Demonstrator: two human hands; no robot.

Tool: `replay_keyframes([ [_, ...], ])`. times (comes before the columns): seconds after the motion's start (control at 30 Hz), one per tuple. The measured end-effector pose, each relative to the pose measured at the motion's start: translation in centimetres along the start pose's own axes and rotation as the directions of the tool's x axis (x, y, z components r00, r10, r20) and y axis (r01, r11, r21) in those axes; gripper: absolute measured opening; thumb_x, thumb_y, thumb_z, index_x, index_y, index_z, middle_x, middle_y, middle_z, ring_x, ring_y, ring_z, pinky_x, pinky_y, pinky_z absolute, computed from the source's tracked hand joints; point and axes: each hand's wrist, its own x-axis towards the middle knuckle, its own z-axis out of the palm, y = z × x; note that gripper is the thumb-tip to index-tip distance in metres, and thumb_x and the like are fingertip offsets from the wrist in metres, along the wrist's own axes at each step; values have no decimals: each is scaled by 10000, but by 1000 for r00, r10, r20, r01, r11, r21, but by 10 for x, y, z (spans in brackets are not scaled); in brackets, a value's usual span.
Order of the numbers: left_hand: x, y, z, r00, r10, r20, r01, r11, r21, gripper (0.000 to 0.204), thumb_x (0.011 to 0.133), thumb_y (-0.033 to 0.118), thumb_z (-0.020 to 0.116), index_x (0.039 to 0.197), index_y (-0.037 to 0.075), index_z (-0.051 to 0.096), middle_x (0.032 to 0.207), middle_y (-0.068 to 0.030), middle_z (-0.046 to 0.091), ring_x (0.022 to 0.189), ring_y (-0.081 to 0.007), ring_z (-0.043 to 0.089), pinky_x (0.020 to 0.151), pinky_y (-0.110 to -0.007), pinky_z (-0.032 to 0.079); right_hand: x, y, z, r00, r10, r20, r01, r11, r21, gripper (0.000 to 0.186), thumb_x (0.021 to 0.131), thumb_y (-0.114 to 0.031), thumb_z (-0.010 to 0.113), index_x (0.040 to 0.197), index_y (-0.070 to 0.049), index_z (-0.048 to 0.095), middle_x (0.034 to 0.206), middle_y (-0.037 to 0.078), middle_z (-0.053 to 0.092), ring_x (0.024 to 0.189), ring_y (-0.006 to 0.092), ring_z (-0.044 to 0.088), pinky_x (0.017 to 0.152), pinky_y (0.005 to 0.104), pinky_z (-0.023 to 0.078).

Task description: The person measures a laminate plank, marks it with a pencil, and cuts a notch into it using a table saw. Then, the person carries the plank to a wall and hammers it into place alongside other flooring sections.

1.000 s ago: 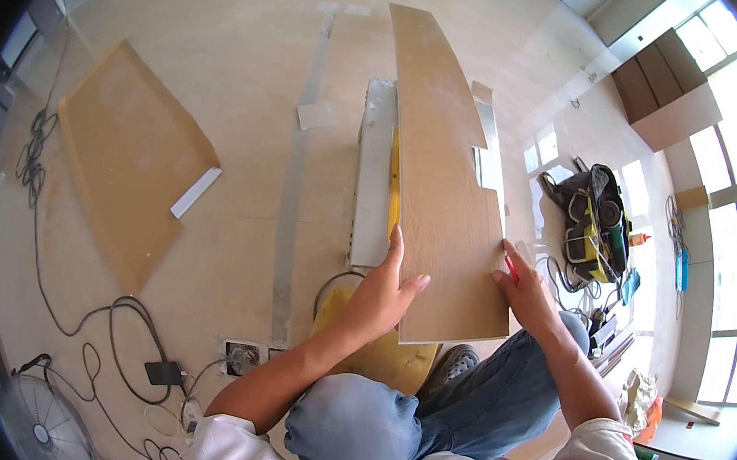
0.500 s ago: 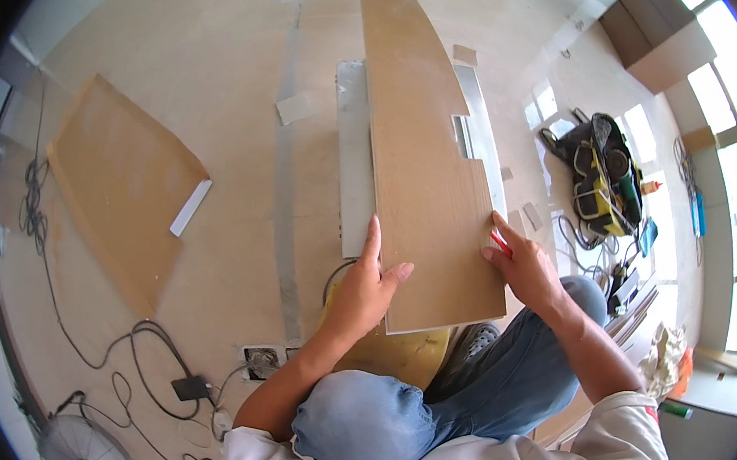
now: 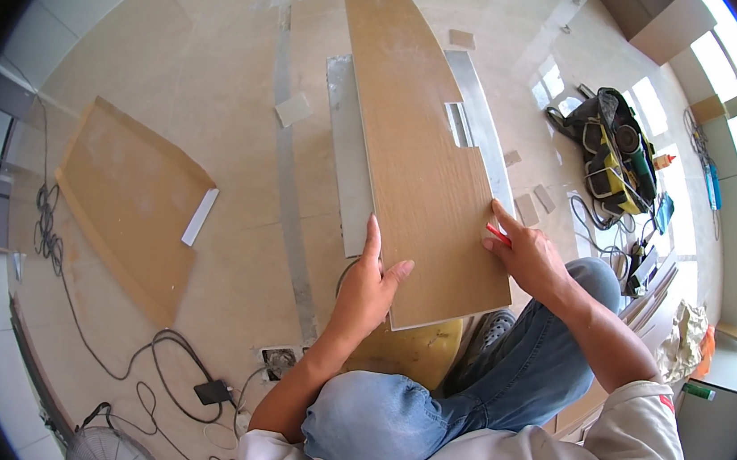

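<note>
A long wood-grain board, with a curved far right edge and a rectangular notch in its right side, lies over a grey-white bench. My left hand grips its near left edge, thumb on top and fingers along the side. At the near right edge is my right hand, pinching a red pencil with its fingertips against the board's edge. The undersides of the left fingers' hold are hidden by the board. Below the near end shows a yellow rounded object, partly covered by my knee.
To the left lies a brown sheet with a white strip. Black cables and a fan are at lower left. A black-yellow tool bag stands at right, near crumpled paper. Small offcuts dot the floor.
The view has shifted slightly. The board's far end sits a little further left, and more of a white-edged slot shows in its notch. Both hands keep about the same hold.
</note>
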Motion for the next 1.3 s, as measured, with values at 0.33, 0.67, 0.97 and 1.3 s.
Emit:
replay_keyframes([
  [0.33, -1, -1, 4, 1000, -9, 23, 13, 989, -149, 826, 972, 180, 637, 1566, -12, 96, 959, -183, 691, 509, -138, 519, 499, -306, 474, 1, 11, 9, 997, -65, -27, 64, 997, -37, 631, 961, -325, 614, 1494, -86, 379, 820, 265, 665, 833, 435, 660, 760, 498, 506],
  [0.67, -2, 7, -2, 994, -41, 96, 57, 984, -169, 837, 985, 68, 579, 1579, 20, -9, 1330, -143, 609, 873, -76, 635, 602, -204, 499, 2, 15, 13, 992, -111, -60, 107, 992, -65, 636, 958, -315, 618, 1497, -83, 375, 763, 258, 657, 768, 435, 664, 720, 502, 513],
  [0.97, -1, -4, 4, 998, 55, 23, -49, 977, -206, 829, 984, 170, 626, 1565, -27, 68, 1002, -151, 678, 593, -98, 519, 539, -252, 466, 2, 13, 11, 994, -103, -21, 99, 987, -124, 646, 968, -343, 605, 1507, -85, 359, 742, 248, 654, 725, 427, 665, 686, 498, 515],
  [1.3, -3, -4, 4, 999, 36, 23, -29, 970, -243, 830, 996, 168, 612, 1578, 8, 41, 1166, -177, 664, 729, -98, 581, 605, -233, 491, 0, 9, 9, 991, -131, -8, 129, 980, -149, 644, 976, -349, 590, 1493, -41, 362, 732, 236, 650, 706, 417, 661, 670, 491, 517],
])
